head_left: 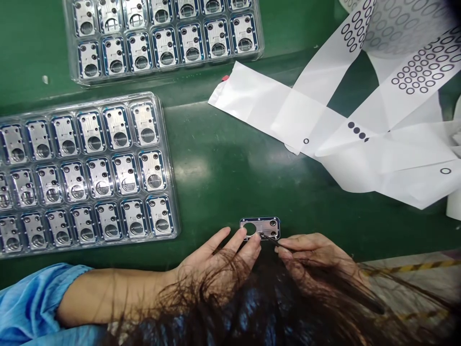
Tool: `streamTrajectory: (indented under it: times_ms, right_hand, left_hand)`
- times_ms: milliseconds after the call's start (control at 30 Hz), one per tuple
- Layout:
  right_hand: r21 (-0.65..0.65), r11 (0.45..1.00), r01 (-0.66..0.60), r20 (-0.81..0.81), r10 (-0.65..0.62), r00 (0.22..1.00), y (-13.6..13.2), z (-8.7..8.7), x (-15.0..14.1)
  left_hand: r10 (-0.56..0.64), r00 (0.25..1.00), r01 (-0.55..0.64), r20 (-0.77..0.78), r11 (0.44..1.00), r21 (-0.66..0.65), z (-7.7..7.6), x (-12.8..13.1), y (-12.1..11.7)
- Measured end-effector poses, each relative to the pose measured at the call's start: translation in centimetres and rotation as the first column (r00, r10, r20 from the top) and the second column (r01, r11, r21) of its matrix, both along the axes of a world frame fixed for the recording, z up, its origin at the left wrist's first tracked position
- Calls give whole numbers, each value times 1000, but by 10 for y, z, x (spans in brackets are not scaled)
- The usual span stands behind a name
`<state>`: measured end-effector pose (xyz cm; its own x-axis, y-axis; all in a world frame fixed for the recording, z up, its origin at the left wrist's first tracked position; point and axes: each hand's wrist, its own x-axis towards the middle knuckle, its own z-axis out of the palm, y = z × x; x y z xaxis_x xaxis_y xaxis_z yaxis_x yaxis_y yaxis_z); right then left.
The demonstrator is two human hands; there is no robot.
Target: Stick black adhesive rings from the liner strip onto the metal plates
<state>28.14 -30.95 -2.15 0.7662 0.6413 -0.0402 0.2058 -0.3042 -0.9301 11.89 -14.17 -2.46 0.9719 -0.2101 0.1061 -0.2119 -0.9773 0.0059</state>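
A small rectangular metal plate [264, 225] with a blue rim, a large round hole and smaller dark-ringed holes lies on the green work surface. My left hand [219, 264] reaches in from the left with fingers stretched and spread, and its fingertips rest on the plate's near-left edge. In my right hand [317, 252] are dark tweezers [272, 239], pinched between thumb and fingers. Their tip touches the plate near its lower middle, and their long rear end slants back past the palm. Dark hair hangs over parts of both hands. Anything at the tweezer tip is too small to tell.
Clear plastic trays with similar plates stand at left [169, 192] and at the top [72, 62]. White backing strips [320, 120] with black ring stickers sprawl across the right side. Beyond the table's near-right edge shows a floor with yellow-black tape [414, 267].
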Motion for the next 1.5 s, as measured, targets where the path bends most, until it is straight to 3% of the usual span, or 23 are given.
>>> streamTrajectory:
  times_ms: [133, 533, 933, 1500]
  right_hand:
    - [-4, 1000, -9, 72, 9, 997, 5, 3, 1]
    - [71, 997, -39, 118, 31, 993, 8, 3, 1]
    - [76, 997, -25, 137, 14, 990, 9, 1, -2]
    - [123, 992, -20, 180, -2, 984, 10, -2, -3]
  left_hand:
    - [-16, 1000, 17, -26, 999, 35, 2, 1, 2]
    - [5, 999, -8, -50, 998, -58, -1, -1, -1]
    - [17, 999, -21, -51, 998, -67, 0, 0, -1]
    - [1, 999, -1, -43, 1000, -2, 3, 3, 3]
